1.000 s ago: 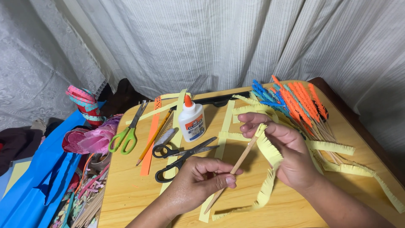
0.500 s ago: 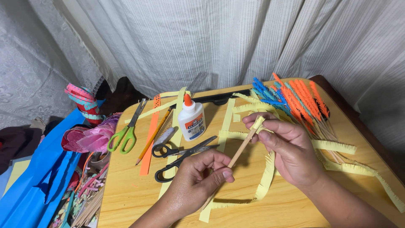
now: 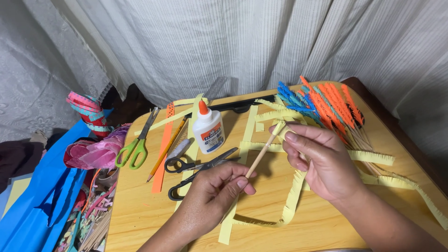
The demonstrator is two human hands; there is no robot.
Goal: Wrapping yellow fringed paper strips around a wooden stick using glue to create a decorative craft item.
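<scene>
Left hand (image 3: 217,189) pinches stick (image 3: 261,154) at its lower end, right hand (image 3: 322,161) presses fringed yellow strip (image 3: 291,205) onto stick tip, tip hidden by fingers, above table (image 3: 140,219), forearms cut off.

stick (image 3: 262,154): bare matt wood | fringed strip (image 3: 291,200): yellow matt paper | table (image 3: 140,219): glossy wood | glue bottle (image 3: 208,132): smooth white plastic

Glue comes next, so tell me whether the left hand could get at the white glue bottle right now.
Probably not at once: the left hand pinches the wooden stick. Otherwise the glue bottle stands upright beyond it, with only the black scissors lying flat between.
</scene>
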